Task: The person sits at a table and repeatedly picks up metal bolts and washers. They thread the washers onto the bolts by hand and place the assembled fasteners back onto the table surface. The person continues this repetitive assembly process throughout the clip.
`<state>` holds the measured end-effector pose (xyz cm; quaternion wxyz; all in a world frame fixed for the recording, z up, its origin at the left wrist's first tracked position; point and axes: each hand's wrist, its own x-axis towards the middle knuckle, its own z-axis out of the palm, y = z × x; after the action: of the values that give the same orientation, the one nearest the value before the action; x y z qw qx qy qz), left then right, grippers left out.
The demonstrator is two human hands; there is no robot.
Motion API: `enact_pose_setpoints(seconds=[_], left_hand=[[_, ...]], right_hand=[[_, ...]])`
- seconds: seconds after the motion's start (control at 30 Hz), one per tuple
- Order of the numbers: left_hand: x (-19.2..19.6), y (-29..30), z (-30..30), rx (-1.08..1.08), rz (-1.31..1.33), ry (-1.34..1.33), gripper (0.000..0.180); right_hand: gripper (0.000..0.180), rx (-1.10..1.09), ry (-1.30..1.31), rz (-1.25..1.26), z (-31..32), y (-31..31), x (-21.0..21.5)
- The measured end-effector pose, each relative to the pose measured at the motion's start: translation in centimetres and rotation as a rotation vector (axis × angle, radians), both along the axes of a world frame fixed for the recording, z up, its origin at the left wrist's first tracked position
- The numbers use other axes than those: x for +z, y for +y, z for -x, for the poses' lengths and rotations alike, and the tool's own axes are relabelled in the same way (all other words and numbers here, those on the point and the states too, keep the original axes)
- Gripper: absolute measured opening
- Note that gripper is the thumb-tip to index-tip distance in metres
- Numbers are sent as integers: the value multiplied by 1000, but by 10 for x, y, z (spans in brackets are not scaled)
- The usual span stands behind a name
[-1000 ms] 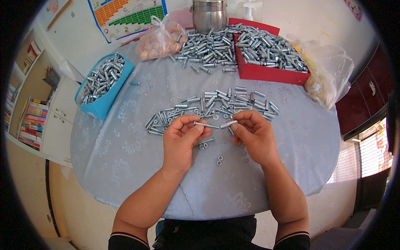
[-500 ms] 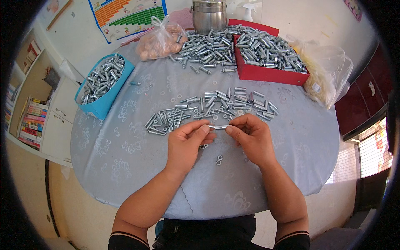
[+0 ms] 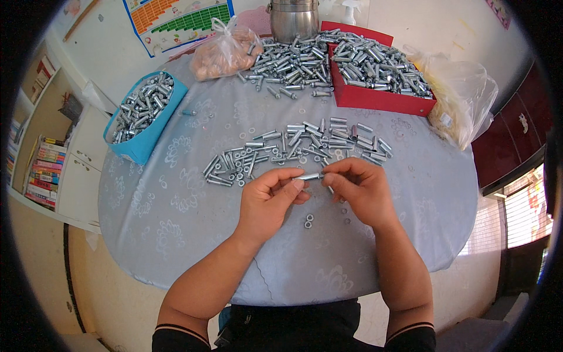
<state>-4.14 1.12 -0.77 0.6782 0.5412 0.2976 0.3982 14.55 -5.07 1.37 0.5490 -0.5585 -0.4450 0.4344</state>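
A steel pot stands at the far side of the desk, a white spray bottle to its right. Left of the pot sits a knotted bag — tan lumps inside; a second clear bag slumps at the right edge. A blue-bordered chart hangs on the wall — books fill a white shelf unit.

The left hand hides the nine-o'clock end of the metal sleeve from me; up at twelve, the steel pot is cut off
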Motion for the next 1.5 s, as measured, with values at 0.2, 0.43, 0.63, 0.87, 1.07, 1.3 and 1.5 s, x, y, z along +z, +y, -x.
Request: enact_pose_setpoints(seconds=[0.2,0.43,0.63,0.87,1.07,1.3,1.5], left_hand=[[4,6,3,161,20,-3,21],[6,11,7,283,34,-30,20],[4,9,4,282,36,-26,20],[3,8,3,255,38,-28,20],[1,7,2,226,22,-24,20],[1,6,3,223,19,-20,20],[1,6,1,219,29,-24,20]], right_hand=[[11,122,-504,-136,-13,-6,4],[11,-229,-657,-36,-33,-7,9],[10,-302,-804,-33,-45,-7,1],[12,-264,-900,-91,-42,1,-7],[14,-312,-1017,-87,-34,19,-24],[15,-342,-1095,-7,-27,31,-30],[14,-332,-937,-41,-30,31,-31]])
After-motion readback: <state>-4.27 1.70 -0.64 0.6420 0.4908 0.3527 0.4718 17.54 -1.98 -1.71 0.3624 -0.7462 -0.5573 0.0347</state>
